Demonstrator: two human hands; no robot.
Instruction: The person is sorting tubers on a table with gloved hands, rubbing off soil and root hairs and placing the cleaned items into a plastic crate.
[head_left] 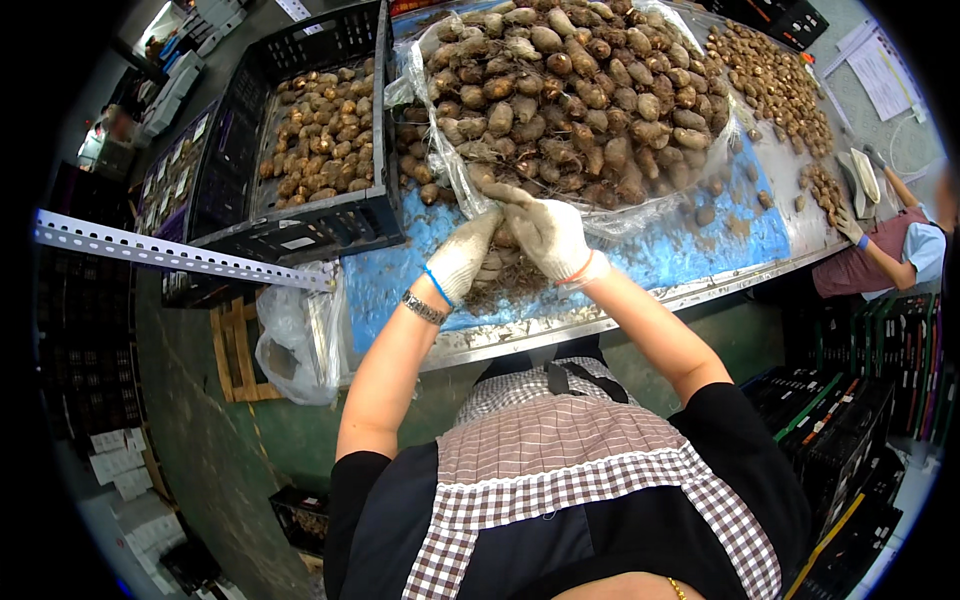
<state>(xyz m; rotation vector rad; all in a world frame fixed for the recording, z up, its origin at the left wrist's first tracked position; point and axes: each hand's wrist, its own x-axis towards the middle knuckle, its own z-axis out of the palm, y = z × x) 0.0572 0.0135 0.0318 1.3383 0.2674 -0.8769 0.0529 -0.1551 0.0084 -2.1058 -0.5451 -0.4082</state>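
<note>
A heap of brown, hairy taro corms [580, 110] lies on a sheet of clear plastic [441, 140] on the table. At the heap's front edge my two hands, in off-white knitted gloves, meet. My left hand [466, 256] is closed, its fingertips tucked under my right hand. My right hand [548, 236] curls inward beside it, soil darkening its fingers. A bit of brown shows between them, but the gloves hide whatever they grip. Below them are a few corms [490, 266] and a mat of stripped root fibres [508, 286].
Left of the heap, a black crate [300, 236] holds cleaner corms [325, 130]. A perforated metal bar [180, 252] crosses in front of it. Smaller corms [770, 80] spread at the far right, where a co-worker [895, 250] reaches onto the table. Blue sheeting [735, 240] covers the tabletop.
</note>
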